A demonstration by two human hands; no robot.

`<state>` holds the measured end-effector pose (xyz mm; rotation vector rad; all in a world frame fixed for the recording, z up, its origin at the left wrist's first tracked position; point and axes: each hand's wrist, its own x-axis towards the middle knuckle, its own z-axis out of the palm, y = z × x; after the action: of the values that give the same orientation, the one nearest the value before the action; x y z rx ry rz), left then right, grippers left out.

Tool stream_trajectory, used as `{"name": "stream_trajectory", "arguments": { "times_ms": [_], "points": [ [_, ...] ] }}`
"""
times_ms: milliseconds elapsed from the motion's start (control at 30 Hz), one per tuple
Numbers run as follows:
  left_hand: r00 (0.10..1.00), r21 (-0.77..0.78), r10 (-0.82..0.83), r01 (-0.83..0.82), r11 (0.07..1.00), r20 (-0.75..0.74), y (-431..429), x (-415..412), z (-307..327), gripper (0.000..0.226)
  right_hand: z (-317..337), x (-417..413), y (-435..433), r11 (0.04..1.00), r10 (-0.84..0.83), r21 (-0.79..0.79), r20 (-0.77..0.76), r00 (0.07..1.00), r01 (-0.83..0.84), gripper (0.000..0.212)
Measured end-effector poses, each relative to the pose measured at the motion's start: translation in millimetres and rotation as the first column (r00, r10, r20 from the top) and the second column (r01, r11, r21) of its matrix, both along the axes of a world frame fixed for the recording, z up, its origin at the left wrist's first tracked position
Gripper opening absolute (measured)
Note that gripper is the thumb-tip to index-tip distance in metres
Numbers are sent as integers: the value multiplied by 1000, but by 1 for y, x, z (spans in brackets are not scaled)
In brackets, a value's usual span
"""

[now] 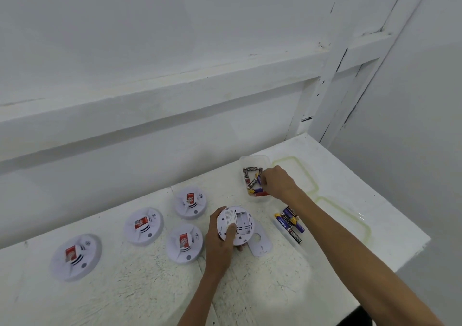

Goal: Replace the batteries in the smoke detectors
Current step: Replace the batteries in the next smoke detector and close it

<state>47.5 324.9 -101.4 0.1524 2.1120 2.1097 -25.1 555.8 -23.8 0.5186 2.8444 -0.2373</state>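
— What stays hidden?
— The right hand [278, 183] reaches into the clear plastic tub [253, 156]; its fingertips sit behind the knuckles, so whether its grip holds anything I cannot tell.
— And the left hand [220, 242]?
— It covers one side of the upturned round white plastic smoke detector [241, 219]; the label print is too small to read.

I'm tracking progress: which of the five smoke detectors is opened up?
The detector gripped in the left hand: turned back-up, battery bay exposed. The other four lie face-up, showing red stickers.

White smoke detectors [143, 225] bear red labels; batteries [290, 222] purple-yellow.
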Motion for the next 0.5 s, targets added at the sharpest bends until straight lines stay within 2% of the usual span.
{"name": "stream_trajectory", "arguments": {
  "times_ms": [100,133,367,500],
  "points": [
    [1000,-5,5,-5,1000,2,0,-1,-5,58,3,-8,-6,998,59,6,89,994,-60,41],
    [1000,-2,6,-6,1000,-4,-1,-1,-6,60,5,-10,-10,997,71,7,99,993,-72,45],
    [1000,-11,0,0,1000,11,0,-2,-4,57,-2,-19,-34,989,-18,145,126,992,0,23],
    [1000,-2,-2,2,1000,19,0,-2,-3,59,-3,-18,-35,987,-17,163,141,990,-6,13]
  ]
}}
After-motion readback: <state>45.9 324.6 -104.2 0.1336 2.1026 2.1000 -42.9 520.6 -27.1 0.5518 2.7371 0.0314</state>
